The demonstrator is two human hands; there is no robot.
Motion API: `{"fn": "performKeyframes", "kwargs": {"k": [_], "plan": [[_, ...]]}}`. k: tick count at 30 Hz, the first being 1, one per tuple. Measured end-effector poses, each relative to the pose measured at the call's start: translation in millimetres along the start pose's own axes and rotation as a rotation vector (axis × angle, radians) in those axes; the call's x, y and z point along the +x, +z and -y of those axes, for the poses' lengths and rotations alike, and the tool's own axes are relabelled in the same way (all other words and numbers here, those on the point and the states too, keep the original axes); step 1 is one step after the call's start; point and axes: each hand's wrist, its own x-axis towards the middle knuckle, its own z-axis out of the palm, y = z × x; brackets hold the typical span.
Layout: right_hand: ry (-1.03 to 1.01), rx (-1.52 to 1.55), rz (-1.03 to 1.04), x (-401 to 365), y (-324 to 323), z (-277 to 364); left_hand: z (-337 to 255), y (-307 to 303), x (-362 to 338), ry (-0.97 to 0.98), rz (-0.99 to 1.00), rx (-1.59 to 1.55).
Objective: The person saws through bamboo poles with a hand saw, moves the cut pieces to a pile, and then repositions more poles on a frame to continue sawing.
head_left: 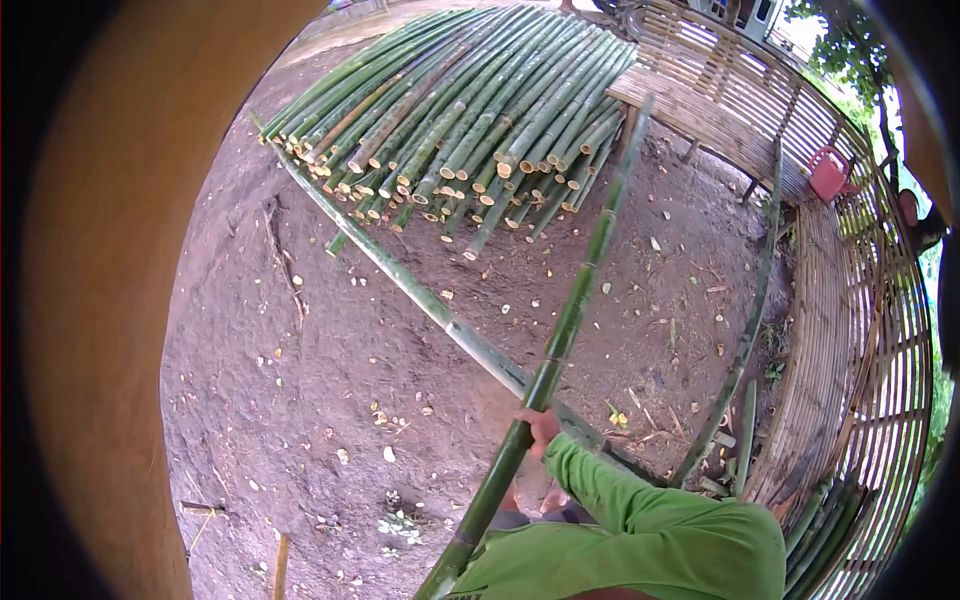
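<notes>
My right hand (541, 428), in a green sleeve, is wrapped around a long green bamboo pole (574, 305). The pole slants from the bottom of the view, close by my body, up to the far bench on the right. Behind it a paler bamboo pole (440, 312) runs diagonally from the pile toward the lower right, and the two cross just above my hand. My left hand is out of the picture. Bare feet (553, 498) show partly below the held pole.
A big pile of cut bamboo poles (470, 110) lies ahead. Slatted bamboo benches (815, 330) with a fence behind line the right side, with a red plastic chair (828, 174) in the corner. Another long pole (745, 345) lies along the bench. Chips litter the dirt ground (320, 400).
</notes>
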Motion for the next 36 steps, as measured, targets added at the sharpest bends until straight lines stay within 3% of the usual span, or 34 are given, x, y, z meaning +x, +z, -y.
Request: {"fn": "performKeyframes", "kwargs": {"k": [9, 13, 19, 23, 26, 28, 29, 30, 32, 33, 36], "plan": [[0.034, -0.183, 0.424, 60.3, 208.9, 9.2, -86.4, 4.9, 6.8, 0.007, -0.182, -0.21], [0.041, -0.249, 0.45, 107.1, 278.3, -6.7, -104.2, 0.1, 13.7, 0.008, -0.222, -0.257], [-0.092, -0.341, 0.597, 165.4, 340.2, 33.9, -118.7, -12.6, 39.3, 0.006, -0.261, -0.301], [-0.353, -0.609, 0.56, 196.9, 282.6, 30.6, -104.1, -52.2, 79.2, 0.066, -0.289, -0.288], [-0.015, -0.803, 0.642, 169.2, 194.7, 61.6, -105.5, -157.2, 160.7, -0.034, -0.214, -0.113], [0.076, -0.953, 0.618, 171.8, 140.8, 57.5, -122.2, -238.3, 258.6, 0.12, -0.44, -0.095], [0.072, -1.002, 0.56, 164.7, 119.2, 51.9, -169.4, -306.0, 282.0, 0.252, -0.524, -0.108], [0.071, -1.017, 0.527, 159.3, 103.4, 45.5, -225.6, -367.5, 284.4, 0.245, -0.699, -0.159], [0.06, -1.057, 0.462, 150.5, 79.6, 41.5, -292.5, -449.3, 333.4, 0.408, -1.144, -0.408], [0.042, -1.037, 0.437, 143.2, 66.6, 41.3, -332.7, -478.1, 313.4, 0.266, -1.189, -0.354], [0.01, -1.024, 0.337, 112.1, 13.5, 23.9, -379.4, -490.3, 304.5, 0.299, -1.234, -0.319]]}}
